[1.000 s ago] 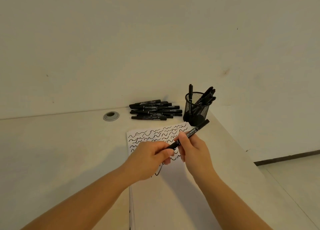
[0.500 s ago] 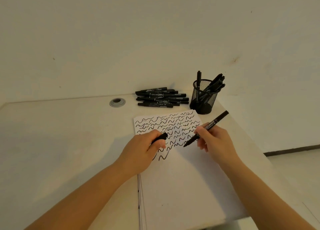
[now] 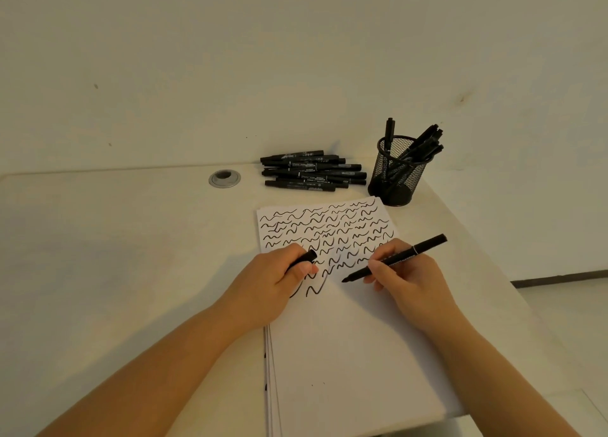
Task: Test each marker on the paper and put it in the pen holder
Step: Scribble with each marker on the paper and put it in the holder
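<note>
the right hand [image 3: 408, 278] pinches an uncapped black marker [image 3: 394, 258] in a writing grip, its tip angled down toward eight o'clock and poised just above or barely at the paper [image 3: 345, 354], just past the last squiggle of the lowest row; whether it touches the sheet is hard to tell. the left hand [image 3: 273, 282] rests on the paper's left edge at about nine o'clock from the tip, fingers curled around the marker's cap [image 3: 304, 259], which pokes out toward one o'clock. the upper part of the sheet is filled with rows of wavy test lines, the lower half bare. at twelve o'clock on the desk [image 3: 115, 255] lies a pile of markers [image 3: 312, 172], and at one o'clock, just beyond the paper's far corner, stands the mesh pen holder [image 3: 398, 173] with several markers leaning inside. the step in hand looks like drawing this marker's test stroke. to do it well, lower the tip into the blank space to the right of the last squiggle, keep the left hand's weight on the sheet so the stack does not slide, and pull a short light wave, enough to show ink flow without crowding neighbouring marks. keep the cap ready for recapping before the marker goes into the holder.
</note>
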`<state>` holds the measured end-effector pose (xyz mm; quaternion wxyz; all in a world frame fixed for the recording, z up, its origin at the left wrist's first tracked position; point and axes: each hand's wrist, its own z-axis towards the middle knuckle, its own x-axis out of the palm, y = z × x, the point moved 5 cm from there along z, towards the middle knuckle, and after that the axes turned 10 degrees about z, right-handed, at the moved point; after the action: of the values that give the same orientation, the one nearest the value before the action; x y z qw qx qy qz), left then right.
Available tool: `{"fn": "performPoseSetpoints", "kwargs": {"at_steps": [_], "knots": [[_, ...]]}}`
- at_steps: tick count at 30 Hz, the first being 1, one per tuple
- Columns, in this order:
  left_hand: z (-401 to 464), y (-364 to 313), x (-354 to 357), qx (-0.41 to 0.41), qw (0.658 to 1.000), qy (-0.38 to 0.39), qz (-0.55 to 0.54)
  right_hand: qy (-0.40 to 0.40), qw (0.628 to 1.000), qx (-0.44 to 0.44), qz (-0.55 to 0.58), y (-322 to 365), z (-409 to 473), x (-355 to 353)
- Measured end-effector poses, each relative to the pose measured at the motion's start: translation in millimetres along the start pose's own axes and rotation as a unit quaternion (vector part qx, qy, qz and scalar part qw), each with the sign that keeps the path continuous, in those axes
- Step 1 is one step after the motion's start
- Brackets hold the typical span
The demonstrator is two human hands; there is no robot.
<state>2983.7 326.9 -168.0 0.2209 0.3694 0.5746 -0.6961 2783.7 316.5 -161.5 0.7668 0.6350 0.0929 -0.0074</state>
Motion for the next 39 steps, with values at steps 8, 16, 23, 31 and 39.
{"fn": "performPoseSetpoints", "kwargs": {"at_steps": [8,16,23,31,39], "knots": [[1,-1,1,0.005,1.0,-0.005,-0.003,-0.018,0.998,-0.021,-0.055,-3,-1,-3],[1,-1,1,0.006,1.0,-0.002,-0.001,-0.112,0.988,-0.025,-0.104,-2,-1,-17],[1,-1,2,0.007,1.0,-0.005,0.0,-0.203,0.979,-0.018,-0.006,15,0,-22],[-1,-6,1,0.027,1.0,-0.008,0.0,-0.111,0.949,0.058,0.288,13,22,21],[0,-9,-3,0.04,0.999,-0.002,0.012,-0.091,0.951,0.052,0.292,0,20,23]]}}
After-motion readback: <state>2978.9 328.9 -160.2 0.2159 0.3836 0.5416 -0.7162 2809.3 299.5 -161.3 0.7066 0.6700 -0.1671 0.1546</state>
